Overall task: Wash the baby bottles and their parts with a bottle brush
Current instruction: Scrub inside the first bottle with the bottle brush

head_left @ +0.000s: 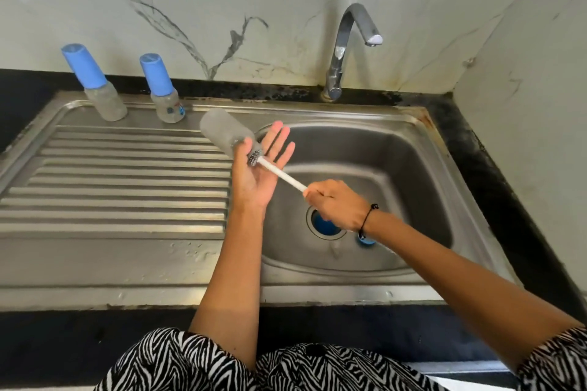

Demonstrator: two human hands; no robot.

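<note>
A stainless steel sink [413,124] is set into a dark tabletop [495,162] below a marble-patterned wall, with a ribbed draining board [120,181] on its left and a curved chrome tap [344,41] behind the basin. Two capped baby bottles stand upright at the back of the draining board, well apart from the hands: the left capped bottle [95,82] and the right capped bottle [163,89], each frosted and clear with a tall blue cap. In the basin a blue part [324,225] lies over the drain, partly hidden by the right hand, and a second blue piece [367,240] peeps out beneath the right wrist, which wears a dark cord bracelet [368,216]. Over the left edge of the basin, the open bottle [222,130] is held in the air: frosted, translucent, uncapped and somewhat blurred. Its long axis runs diagonally, base pointing up and to the left toward the capped bottles, mouth pointing down and to the right. The left hand [260,168] has its thumb pressed over the bottle's neck while its fingers [279,140] are spread straight, palm up. The bottle brush [279,172] lies along the same diagonal, its grey bristle head at the bottle's mouth and its white handle running down-right into the right hand [340,205], whose fingers are clenched round the handle's end. Zebra-striped clothing [197,365] fills the bottom edge.
</note>
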